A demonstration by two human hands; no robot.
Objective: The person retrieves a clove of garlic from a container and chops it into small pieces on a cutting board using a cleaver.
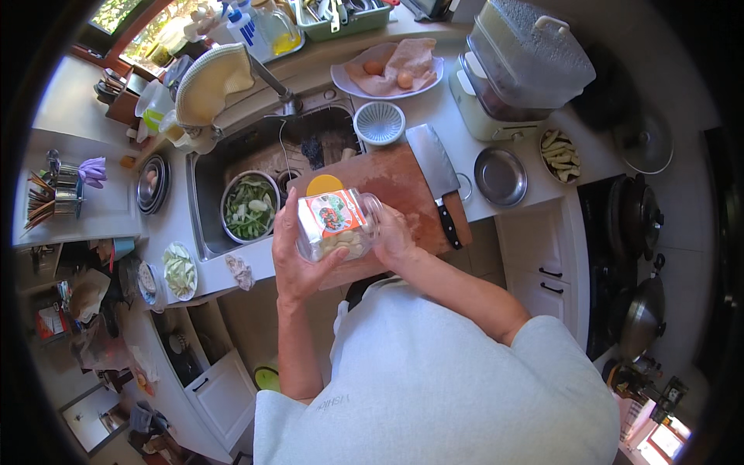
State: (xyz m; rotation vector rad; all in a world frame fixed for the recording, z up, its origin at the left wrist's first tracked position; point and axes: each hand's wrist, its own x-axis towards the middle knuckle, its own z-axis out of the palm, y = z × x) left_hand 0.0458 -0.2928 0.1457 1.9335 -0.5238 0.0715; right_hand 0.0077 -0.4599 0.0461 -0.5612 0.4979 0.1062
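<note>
Between my two hands is a clear plastic jar (353,243) tipped on its side, with a printed label and pale pieces inside that look like garlic cloves. My left hand (297,247) grips it from the left, thumb across the front. At the jar's right end is my right hand (395,237); its fingers are partly hidden behind the clear plastic. A yellow lid (324,185) lies just beyond the jar on a wooden cutting board (389,168). Across the board's right part rests a cleaver (435,163) with a black handle.
Left of the board, a sink (203,174) holds a bowl of leafy greens (251,209). Behind the board stand a ribbed bowl (379,123) and a plate with eggs (343,84). To the right are a metal dish (500,176), a steamer (494,110) and a bowl of sliced vegetable (560,156).
</note>
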